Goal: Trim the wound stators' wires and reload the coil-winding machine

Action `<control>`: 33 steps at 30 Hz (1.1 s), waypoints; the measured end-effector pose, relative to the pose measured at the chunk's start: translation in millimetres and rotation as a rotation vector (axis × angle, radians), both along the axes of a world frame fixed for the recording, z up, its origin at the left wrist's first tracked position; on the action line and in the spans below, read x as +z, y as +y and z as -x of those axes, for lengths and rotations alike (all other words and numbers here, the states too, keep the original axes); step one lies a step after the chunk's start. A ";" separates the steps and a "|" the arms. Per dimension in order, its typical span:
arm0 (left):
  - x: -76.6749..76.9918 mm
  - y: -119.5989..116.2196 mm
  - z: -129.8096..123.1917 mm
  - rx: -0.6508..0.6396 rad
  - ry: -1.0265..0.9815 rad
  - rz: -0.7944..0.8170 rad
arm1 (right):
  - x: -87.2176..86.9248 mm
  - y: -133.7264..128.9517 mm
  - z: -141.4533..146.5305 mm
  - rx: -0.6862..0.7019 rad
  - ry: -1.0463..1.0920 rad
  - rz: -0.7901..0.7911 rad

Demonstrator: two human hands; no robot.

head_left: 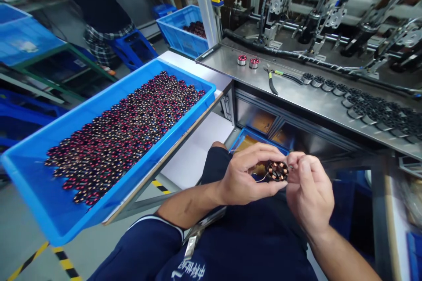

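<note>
My left hand (pixel 252 173) is wrapped round a small round coil part (pixel 277 171) with copper windings and a black frame, held above my lap. A thin pale wire sticks out from the part's left side. At the part's right edge my right hand (pixel 310 184) has its thumb and fingers pinched together; what lies between them is too small to make out. Many similar parts (pixel 132 118) in black, red and copper fill a large blue tray (pixel 42 206) on the left.
The metal bench (pixel 244 77) carries two red-topped parts (pixel 248 61), green-handled pliers (pixel 272 82) and several dark round parts (pixel 365 105). Machinery (pixel 332 17) stands behind. Another blue crate (pixel 184 37) is farther back; a person (pixel 95 4) is at the upper left.
</note>
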State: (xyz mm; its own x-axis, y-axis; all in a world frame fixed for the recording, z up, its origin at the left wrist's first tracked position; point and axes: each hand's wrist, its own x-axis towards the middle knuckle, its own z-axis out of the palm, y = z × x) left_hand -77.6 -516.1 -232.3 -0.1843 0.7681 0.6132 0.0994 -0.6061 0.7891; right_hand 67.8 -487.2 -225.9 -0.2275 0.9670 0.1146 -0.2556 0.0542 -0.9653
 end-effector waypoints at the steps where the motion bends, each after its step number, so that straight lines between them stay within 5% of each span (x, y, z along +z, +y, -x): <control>1: -0.7 0.1 0.7 -0.023 -0.047 0.036 | -1.9 -0.3 -1.3 0.020 0.039 -0.012; 8: 2.6 0.4 2.2 -0.113 -0.197 0.136 | -10.6 -4.9 -16.6 0.113 -0.079 -0.188; 25: 10.7 -0.2 3.7 -0.028 0.063 -0.025 | 4.7 -6.1 -28.2 0.056 -0.136 -0.292; 33: 12.3 1.0 6.6 -0.134 -0.032 0.064 | 8.0 11.4 -30.3 0.064 -0.288 -0.597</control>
State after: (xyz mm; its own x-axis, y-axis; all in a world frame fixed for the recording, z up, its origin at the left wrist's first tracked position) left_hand -84.3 -515.1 -220.0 -0.0956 0.8245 0.5577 -0.0049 -0.5606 0.8281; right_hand 98.1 -475.8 -217.9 -0.3837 0.7398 0.5527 -0.0125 0.5943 -0.8041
